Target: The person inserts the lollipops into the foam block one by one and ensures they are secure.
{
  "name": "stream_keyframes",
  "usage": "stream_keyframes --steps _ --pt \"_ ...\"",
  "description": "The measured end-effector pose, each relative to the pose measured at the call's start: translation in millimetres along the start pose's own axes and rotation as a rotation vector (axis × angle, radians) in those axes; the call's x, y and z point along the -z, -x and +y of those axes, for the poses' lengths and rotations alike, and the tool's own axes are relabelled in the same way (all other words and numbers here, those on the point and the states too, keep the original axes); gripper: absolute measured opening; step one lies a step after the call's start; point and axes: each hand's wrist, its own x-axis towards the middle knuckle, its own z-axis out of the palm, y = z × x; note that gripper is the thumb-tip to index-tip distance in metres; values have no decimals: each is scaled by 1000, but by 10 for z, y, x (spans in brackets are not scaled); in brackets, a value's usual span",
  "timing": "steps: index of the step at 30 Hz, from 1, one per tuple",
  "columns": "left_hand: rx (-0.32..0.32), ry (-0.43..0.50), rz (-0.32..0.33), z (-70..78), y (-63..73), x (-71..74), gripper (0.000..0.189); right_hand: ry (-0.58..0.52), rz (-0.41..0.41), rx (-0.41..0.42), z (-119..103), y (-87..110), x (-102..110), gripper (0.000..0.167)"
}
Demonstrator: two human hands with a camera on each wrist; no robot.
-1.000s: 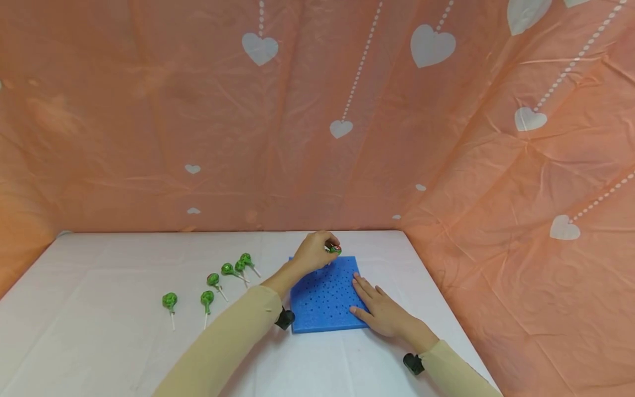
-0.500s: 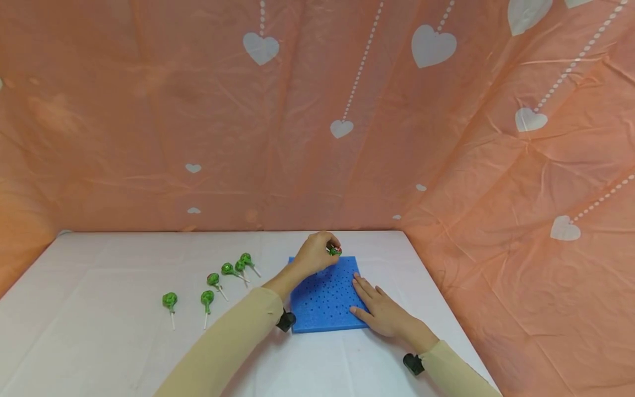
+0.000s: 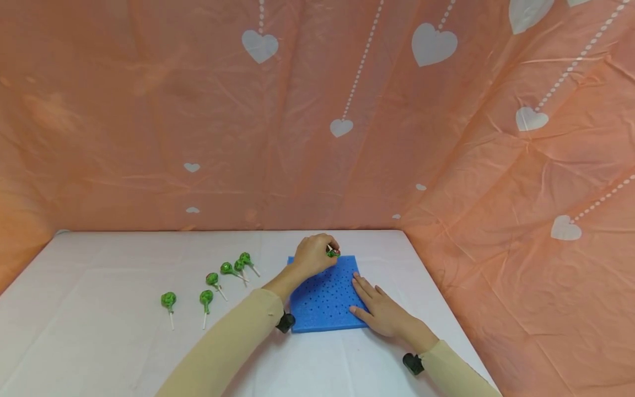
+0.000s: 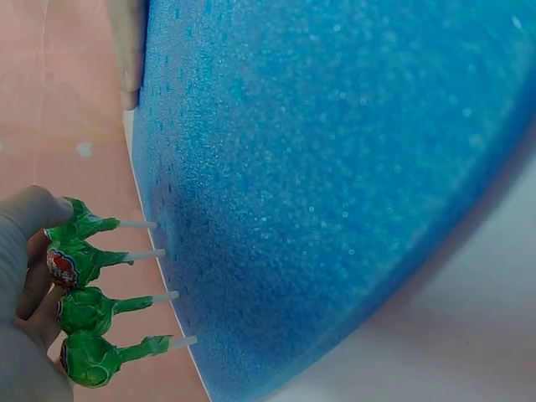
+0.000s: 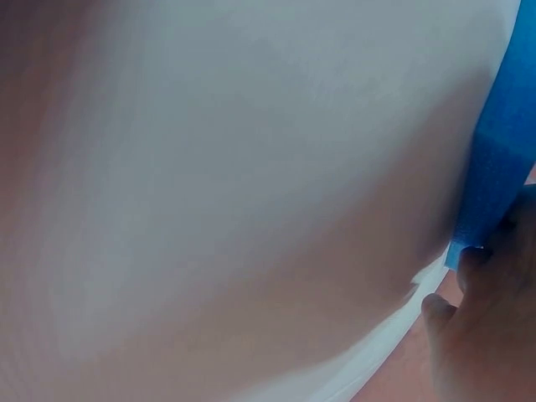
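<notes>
At the far edge of the blue foam board (image 3: 324, 300), my left hand (image 3: 312, 255) pinches a green-wrapped lollipop (image 3: 333, 252). The left wrist view shows that lollipop (image 4: 77, 220) at the end of a row of several, their white sticks standing in the foam (image 4: 318, 184). From the head view, my left hand hides most of this row. My right hand (image 3: 381, 311) rests with straight fingers on the board's right edge. In the right wrist view, the right hand (image 5: 490, 322) lies against the blue foam (image 5: 502, 159).
Several more lollipops lie on the white cloth left of the board, among them one at the far left (image 3: 168, 300) and one nearer my left sleeve (image 3: 205, 299). Small holes cover the board. An orange curtain (image 3: 223, 132) with white hearts hangs behind the table (image 3: 99, 331).
My left hand has come down very slightly with the lollipop at the board's far edge. My right hand stays where it was.
</notes>
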Motion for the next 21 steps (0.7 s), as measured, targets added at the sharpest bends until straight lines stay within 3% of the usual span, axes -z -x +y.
stream_keyframes --steps 7,21 --pt "-1 -57 6 -25 -18 -13 20 8 3 4 1 4 3 78" --pt "-12 -1 -3 -43 21 7 21 7 1 -3 -18 6 1 78"
